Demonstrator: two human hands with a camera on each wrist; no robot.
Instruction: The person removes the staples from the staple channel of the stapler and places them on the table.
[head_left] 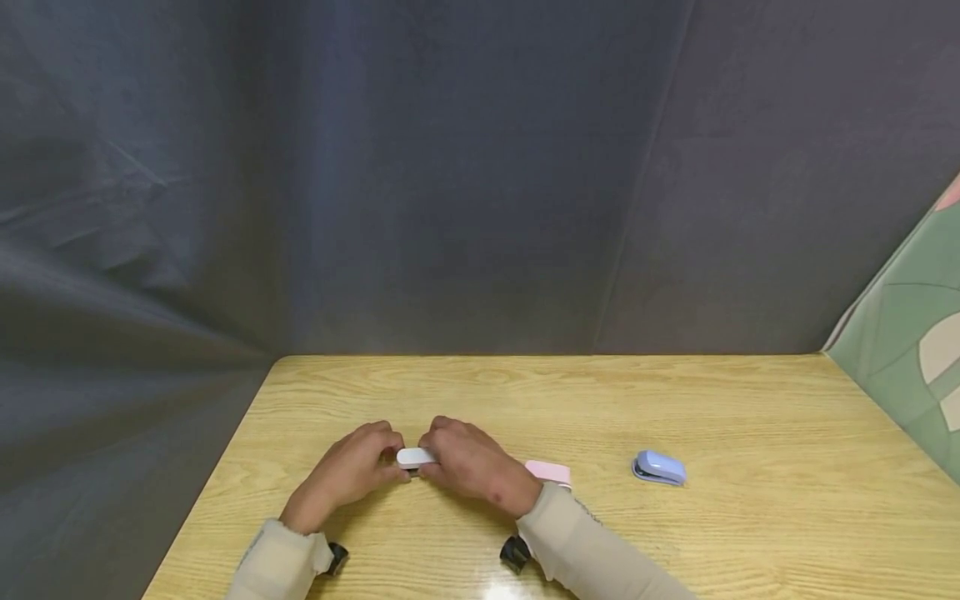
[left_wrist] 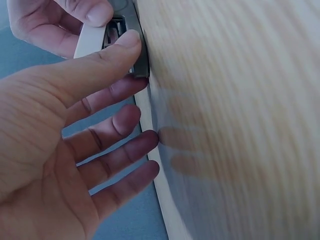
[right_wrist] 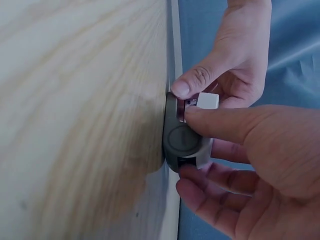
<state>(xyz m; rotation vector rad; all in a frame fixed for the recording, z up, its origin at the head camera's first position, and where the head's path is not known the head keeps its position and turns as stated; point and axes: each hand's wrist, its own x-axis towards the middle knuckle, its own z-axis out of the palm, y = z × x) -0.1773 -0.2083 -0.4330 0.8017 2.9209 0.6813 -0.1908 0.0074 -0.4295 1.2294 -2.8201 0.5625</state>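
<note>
A small white stapler with a dark grey base [head_left: 415, 456] is between my two hands on the table. At its left end, my left hand [head_left: 358, 468] pinches the base between thumb and index finger; the other fingers are spread in the left wrist view. My right hand [head_left: 472, 463] grips the body, its thumb near the gap between the white top arm [right_wrist: 207, 101] and the grey base [right_wrist: 183, 141]. The left wrist view shows the metal inside, with the base [left_wrist: 143, 50] on the wood. Fingers hide part of the stapler.
A pink stapler [head_left: 547, 472] lies behind my right wrist, partly covered by it. Farther right on the wooden table [head_left: 750, 517] is a light blue stapler [head_left: 660, 467]. Dark cloth [head_left: 465, 183] hangs behind the table and on its left side; a green patterned cloth [head_left: 892, 342] is at right.
</note>
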